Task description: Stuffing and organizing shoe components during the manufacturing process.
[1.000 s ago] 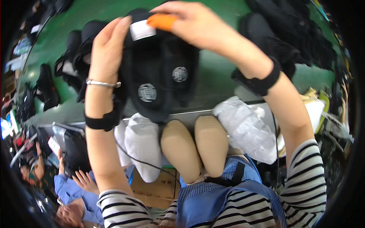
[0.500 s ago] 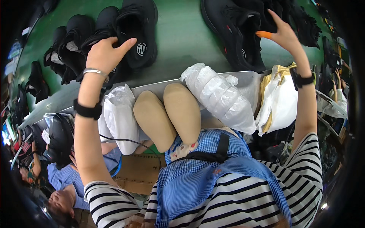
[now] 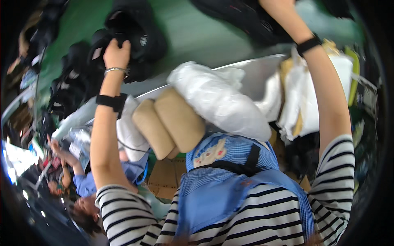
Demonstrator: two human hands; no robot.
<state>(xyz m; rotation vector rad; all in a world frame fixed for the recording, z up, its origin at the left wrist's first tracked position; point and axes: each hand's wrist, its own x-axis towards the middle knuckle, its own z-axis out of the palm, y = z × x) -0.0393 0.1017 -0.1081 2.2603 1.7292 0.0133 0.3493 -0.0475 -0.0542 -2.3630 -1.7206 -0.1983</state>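
Note:
At the upper left, my left hand (image 3: 117, 54) has its fingers curled down over the edge of a black shoe (image 3: 98, 47), closed on it. A larger black shoe (image 3: 150, 33) with a pale mark on its insole lies just right of that hand. My right hand (image 3: 281, 6) reaches past the top edge of the view, so its fingers are hidden. Below it lies another black shoe (image 3: 250, 20), blurred and partly cut off by the top edge.
Black shoes line the green surface (image 3: 184, 37). Along its metal near edge are beige foot forms (image 3: 178, 117), a white plastic-wrapped bundle (image 3: 221, 100) and white and tan sheets (image 3: 336, 82). A person in blue (image 3: 86, 184) is at the lower left, near a cardboard box (image 3: 166, 178).
My right hand has moved up and left, its fingers leaving the view. My left hand has gone from thumb spread to closed on a shoe. The whole view has shifted and blurred.

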